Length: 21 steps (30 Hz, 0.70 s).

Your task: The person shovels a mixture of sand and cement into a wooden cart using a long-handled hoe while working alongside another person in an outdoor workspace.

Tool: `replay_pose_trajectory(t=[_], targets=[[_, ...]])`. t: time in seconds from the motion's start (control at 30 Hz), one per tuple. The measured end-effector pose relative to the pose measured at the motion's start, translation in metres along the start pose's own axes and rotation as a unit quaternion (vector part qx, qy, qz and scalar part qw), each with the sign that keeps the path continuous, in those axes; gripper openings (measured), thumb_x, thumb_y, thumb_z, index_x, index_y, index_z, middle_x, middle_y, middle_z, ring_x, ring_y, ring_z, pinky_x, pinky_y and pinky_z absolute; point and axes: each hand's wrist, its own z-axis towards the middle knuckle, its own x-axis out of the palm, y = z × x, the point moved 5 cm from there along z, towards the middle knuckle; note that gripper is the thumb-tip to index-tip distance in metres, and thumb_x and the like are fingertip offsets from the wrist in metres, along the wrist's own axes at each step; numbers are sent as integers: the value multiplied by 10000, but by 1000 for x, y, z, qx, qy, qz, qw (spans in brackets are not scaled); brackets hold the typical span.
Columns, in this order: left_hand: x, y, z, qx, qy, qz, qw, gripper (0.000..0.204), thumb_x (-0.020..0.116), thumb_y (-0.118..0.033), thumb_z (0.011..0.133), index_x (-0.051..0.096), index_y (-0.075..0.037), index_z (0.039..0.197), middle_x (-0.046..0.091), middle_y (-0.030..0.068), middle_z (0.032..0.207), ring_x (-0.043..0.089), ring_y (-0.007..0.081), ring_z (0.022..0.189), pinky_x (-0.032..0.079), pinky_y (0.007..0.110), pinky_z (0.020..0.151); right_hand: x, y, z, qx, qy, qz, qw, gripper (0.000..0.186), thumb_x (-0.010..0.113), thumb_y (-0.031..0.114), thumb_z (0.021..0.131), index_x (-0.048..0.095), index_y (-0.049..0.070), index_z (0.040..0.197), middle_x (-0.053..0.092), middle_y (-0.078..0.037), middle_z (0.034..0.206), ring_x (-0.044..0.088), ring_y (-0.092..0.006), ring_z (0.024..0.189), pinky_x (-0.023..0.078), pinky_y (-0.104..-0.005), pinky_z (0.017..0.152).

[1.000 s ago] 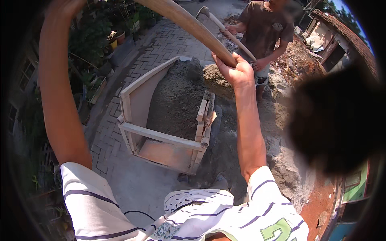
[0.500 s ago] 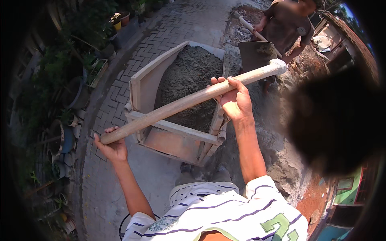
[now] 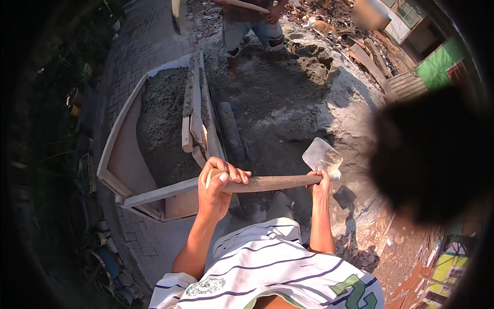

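My left hand (image 3: 215,188) is closed on the end of a wooden tool handle (image 3: 272,183), just right of the cart's front corner. My right hand (image 3: 320,183) grips the same handle farther right, beside the pale metal blade (image 3: 321,154), which hangs low over dusty rubble. A pale wooden box cart (image 3: 123,129) stands ahead to my left, heaped with grey, coarse sand-like mix (image 3: 164,118) against its inner walls. My own legs show below the handle.
A co-worker (image 3: 247,28) stands ahead on rubble, holding a long handle. A paved path (image 3: 128,56) runs along the left beside plants and pots. Debris (image 3: 370,64) and a low green-walled structure (image 3: 432,59) are at upper right. A dark blur covers the right side.
The tool has swung down from raised to horizontal at lower right, its blade now lower. My hands have come down with it. The view has turned rightward; the co-worker appears higher in frame.
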Motion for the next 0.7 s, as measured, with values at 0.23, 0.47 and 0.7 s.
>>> replay_pose_trajectory(t=[0.23,0.47,0.7], targets=[[68,298,56,-289,177,125,932,145,556,-21,835,429,-61,894,583,65,813,588,163,851,460,323,824,-243,108,167,-11,-96,201,975,69,515,60,788,487,55,725,515,-54,666,541,-185,597,533,-302,583],[58,526,48,-433,215,124,866,181,591,-45,826,441,-83,919,589,41,837,572,131,839,453,305,819,-352,157,213,-48,-259,174,949,60,475,45,745,491,78,697,540,-47,645,571,-203,614,545,-355,616],[39,624,103,-556,208,139,793,184,549,-6,800,429,-72,922,605,84,796,599,194,825,474,361,813,-307,146,241,-63,-301,358,882,83,463,59,796,496,80,723,536,-33,648,553,-177,529,543,-322,501]])
